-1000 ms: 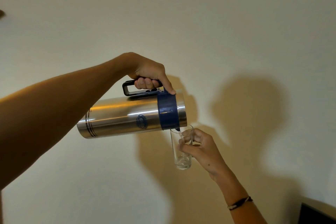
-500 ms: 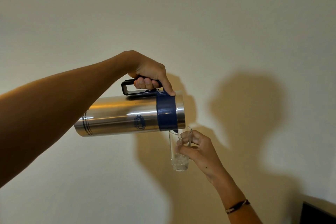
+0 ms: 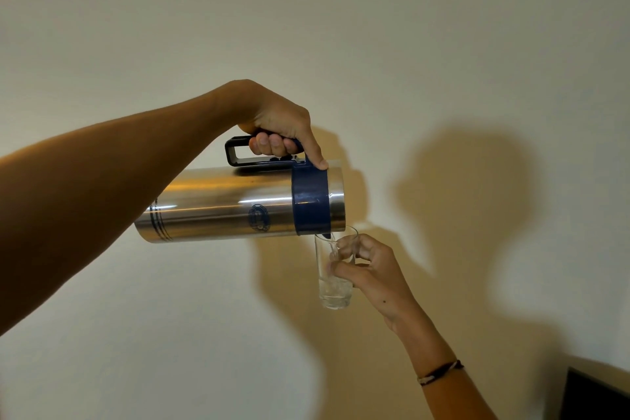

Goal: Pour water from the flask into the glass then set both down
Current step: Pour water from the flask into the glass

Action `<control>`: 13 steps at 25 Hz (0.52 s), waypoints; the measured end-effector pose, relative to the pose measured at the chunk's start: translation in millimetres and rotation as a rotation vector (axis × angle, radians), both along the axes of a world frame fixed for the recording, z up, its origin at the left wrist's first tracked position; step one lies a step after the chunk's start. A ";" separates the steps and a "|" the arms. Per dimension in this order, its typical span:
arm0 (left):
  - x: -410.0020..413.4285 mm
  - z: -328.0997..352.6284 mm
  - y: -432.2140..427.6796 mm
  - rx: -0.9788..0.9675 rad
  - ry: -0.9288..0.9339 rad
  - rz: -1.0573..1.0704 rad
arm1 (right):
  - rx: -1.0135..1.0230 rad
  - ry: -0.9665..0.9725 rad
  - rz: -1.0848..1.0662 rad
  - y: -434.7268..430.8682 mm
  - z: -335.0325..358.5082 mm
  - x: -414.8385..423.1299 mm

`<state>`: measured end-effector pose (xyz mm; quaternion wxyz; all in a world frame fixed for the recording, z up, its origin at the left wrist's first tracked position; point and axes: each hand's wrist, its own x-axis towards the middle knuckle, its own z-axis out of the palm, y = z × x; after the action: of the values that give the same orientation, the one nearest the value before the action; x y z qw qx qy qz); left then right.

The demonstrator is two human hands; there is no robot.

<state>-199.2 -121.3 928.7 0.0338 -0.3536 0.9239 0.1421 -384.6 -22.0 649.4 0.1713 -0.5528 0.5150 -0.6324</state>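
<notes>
A steel flask (image 3: 218, 204) with a blue collar and black handle lies tipped almost level in the air. My left hand (image 3: 279, 123) grips its handle from above, thumb on the collar. Its spout rests over the rim of a clear glass (image 3: 332, 283), held upright just below it. My right hand (image 3: 371, 269) wraps the glass from the right. A thin stream runs down inside the glass, and water fills roughly its bottom third.
A plain pale wall (image 3: 409, 44) fills the background, with shadows of my arms and the flask on it. A dark object (image 3: 596, 395) shows at the lower right corner. No table or surface is in view.
The water level in the glass has risen from a thin layer. Flask and glass have stayed almost where they were.
</notes>
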 end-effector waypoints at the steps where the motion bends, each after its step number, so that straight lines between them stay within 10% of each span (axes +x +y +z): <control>1: -0.5 0.1 0.2 0.000 -0.001 0.001 | -0.001 0.002 0.001 -0.3 -0.4 -0.2; 13: -7.4 -2.3 -5.1 -0.012 -0.013 0.004 | 0.044 -0.011 -0.026 -5.6 -2.7 -8.0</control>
<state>-206.6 -126.4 926.4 0.0373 -0.3565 0.9238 0.1345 -392.6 -27.6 646.7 0.1779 -0.5386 0.5349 -0.6262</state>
